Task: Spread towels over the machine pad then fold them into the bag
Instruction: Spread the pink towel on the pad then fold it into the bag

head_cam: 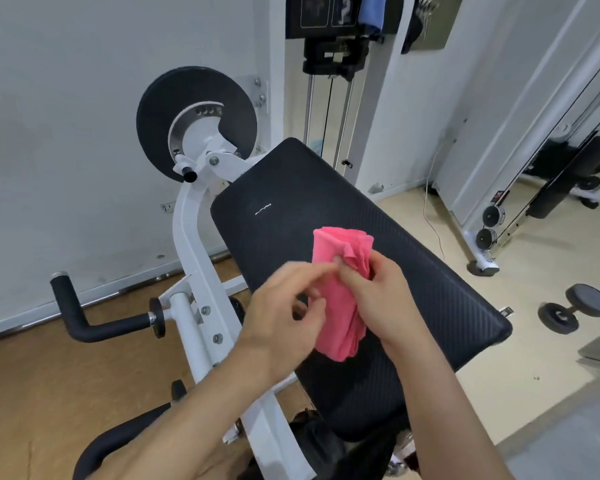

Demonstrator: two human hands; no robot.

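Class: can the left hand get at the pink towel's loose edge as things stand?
Probably yes: the left hand is already beside the pink towel, and nothing lies between them on the pad.

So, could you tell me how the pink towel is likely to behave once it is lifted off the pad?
The pink towel looks soft and floppy: its layers bunch and sag where the right hand pinches them, so it would probably unroll and drape. It seems light, since fingertips alone hold it. On the textured black pad it likely would not slide much.
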